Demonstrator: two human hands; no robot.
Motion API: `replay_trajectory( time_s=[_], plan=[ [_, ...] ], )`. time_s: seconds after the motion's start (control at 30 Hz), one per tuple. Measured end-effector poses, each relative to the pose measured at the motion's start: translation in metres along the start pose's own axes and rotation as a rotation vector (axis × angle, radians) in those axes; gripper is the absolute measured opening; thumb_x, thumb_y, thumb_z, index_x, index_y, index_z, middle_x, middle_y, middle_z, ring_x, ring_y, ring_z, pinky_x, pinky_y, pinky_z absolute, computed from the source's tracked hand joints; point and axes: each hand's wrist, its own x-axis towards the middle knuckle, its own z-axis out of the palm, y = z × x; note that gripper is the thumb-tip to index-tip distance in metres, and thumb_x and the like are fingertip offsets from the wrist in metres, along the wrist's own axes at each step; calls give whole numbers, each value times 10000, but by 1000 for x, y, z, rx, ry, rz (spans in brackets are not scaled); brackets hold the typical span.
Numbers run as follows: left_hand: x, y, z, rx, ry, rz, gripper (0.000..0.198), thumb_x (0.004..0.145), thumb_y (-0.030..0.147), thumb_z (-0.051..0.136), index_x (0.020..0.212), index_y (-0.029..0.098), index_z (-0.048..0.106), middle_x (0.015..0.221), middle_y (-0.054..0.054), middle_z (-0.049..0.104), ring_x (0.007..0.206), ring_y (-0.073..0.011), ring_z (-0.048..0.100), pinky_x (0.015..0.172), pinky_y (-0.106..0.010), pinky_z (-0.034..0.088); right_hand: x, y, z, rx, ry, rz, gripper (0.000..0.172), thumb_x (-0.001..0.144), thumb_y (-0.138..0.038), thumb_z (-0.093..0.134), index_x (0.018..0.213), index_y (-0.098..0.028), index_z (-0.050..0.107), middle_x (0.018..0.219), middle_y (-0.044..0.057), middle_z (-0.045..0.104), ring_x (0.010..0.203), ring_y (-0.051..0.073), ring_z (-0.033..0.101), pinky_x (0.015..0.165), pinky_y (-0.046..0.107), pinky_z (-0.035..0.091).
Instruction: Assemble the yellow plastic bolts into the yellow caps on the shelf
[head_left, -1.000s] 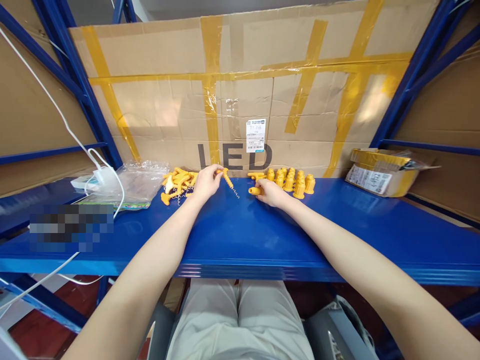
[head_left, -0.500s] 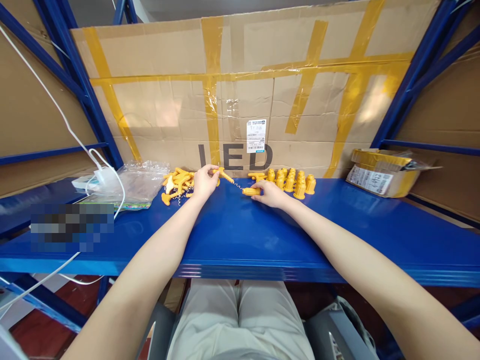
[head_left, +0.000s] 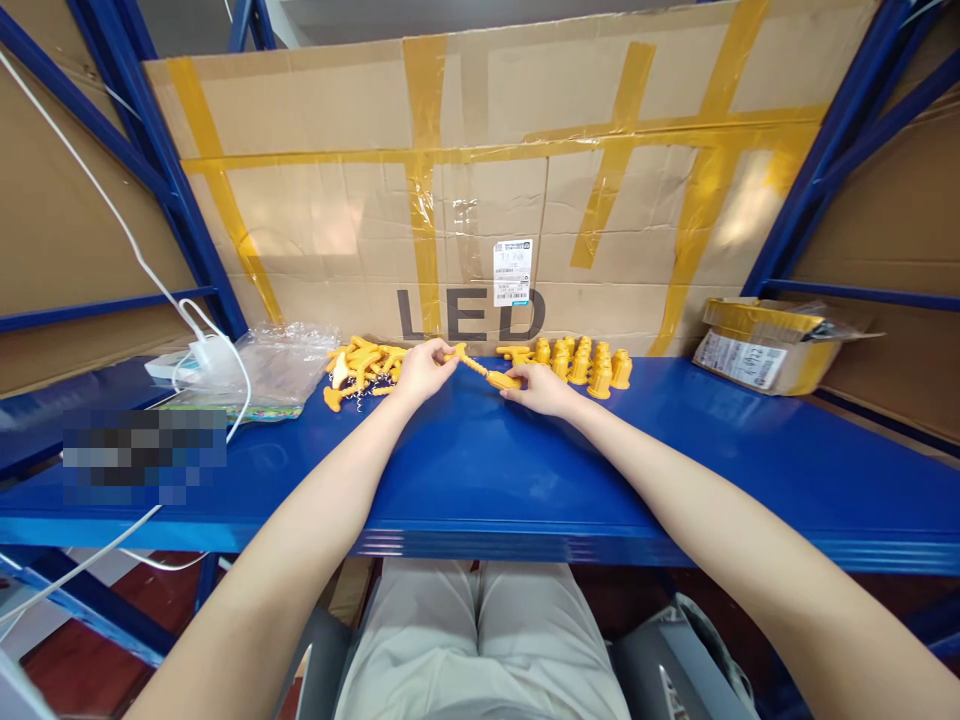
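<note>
My left hand (head_left: 428, 369) is closed on the handle end of a yellow corkscrew (head_left: 472, 363). The fingers of my right hand (head_left: 537, 388) are closed round a hollow yellow plastic sleeve (head_left: 502, 380), held on its side just above the blue shelf. The corkscrew's tip meets the sleeve's near end, and its metal spiral is mostly hidden inside. Left of my left hand lies a heap of yellow corkscrews (head_left: 363, 362) with bare spirals. Beyond my right hand stand several upright yellow sleeves (head_left: 599, 377), and a yellow piece (head_left: 514, 353) lies behind it.
A clear plastic bag (head_left: 281, 365) and a white plug with cable (head_left: 214, 357) lie at the left, near a blurred dark patch. An opened cardboard box (head_left: 772, 345) sits at the right. A big taped cardboard sheet (head_left: 480, 200) stands along the back of the blue shelf (head_left: 495, 470).
My left hand has moved right with the corkscrew, and its spiral has gone into the sleeve. My right hand has stayed nearly in place, the sleeve now slightly tilted.
</note>
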Motion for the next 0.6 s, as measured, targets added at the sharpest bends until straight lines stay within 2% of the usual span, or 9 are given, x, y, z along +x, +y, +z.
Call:
replay_trajectory(
  time_s=[0.13, 0.2, 0.3, 0.37, 0.43, 0.53, 0.6],
  plan=[
    [-2, -1, 1, -130, -142, -68, 190, 814, 357, 603, 828, 168, 609, 705, -20, 687, 473, -99, 568, 497, -225, 456, 2, 6, 1, -64, 37, -26, 207, 813, -239, 628, 988, -152, 696, 933, 57, 719, 870, 208, 655, 795, 288, 478],
    [-3, -2, 1, -173, -242, -119, 188, 818, 305, 602, 948, 169, 599, 690, -16, 687, 438, -93, 556, 445, -207, 429, 3, 10, 1, -101, 56, -32, 193, 812, -213, 638, 989, -159, 692, 991, 69, 716, 932, 215, 652, 841, 293, 472],
    [-6, -2, 0, -186, -396, -154, 486, 790, 216, 604, 1263, 201, 494, 642, 15, 669, 413, -94, 540, 412, -189, 403, 4, 15, 0, -147, 64, -38, 239, 796, -175, 661, 1033, -147, 683, 1087, 98, 699, 1022, 226, 638, 910, 298, 456],
    [-8, -1, 0, -142, -467, -136, 635, 770, 181, 586, 1379, 227, 409, 623, 33, 651, 396, -93, 518, 409, -191, 395, 5, 17, 0, -172, 58, -56, 279, 787, -165, 669, 1064, -138, 675, 1125, 112, 685, 1054, 231, 630, 936, 303, 450],
    [-9, 0, 0, -53, -490, -102, 620, 758, 172, 562, 1364, 231, 444, 616, 40, 632, 384, -94, 494, 420, -208, 401, 5, 18, 0, -191, 56, -79, 295, 789, -165, 666, 1083, -144, 671, 1142, 112, 678, 1068, 232, 626, 949, 309, 448],
    [-7, -1, 1, 138, -457, -20, 436, 747, 195, 555, 1181, 228, 588, 628, 33, 621, 448, -118, 528, 508, -244, 450, 5, 17, 1, -212, 43, -112, 304, 803, -175, 655, 1105, -143, 664, 1146, 115, 675, 1076, 235, 621, 957, 318, 445],
    [-6, -3, 1, 256, -409, 56, 334, 738, 215, 580, 1069, 239, 625, 667, 24, 631, 545, -146, 576, 580, -262, 466, 5, 16, 2, -219, 23, -128, 313, 802, -176, 656, 1111, -124, 662, 1136, 127, 677, 1070, 241, 622, 951, 319, 448]
  ],
)
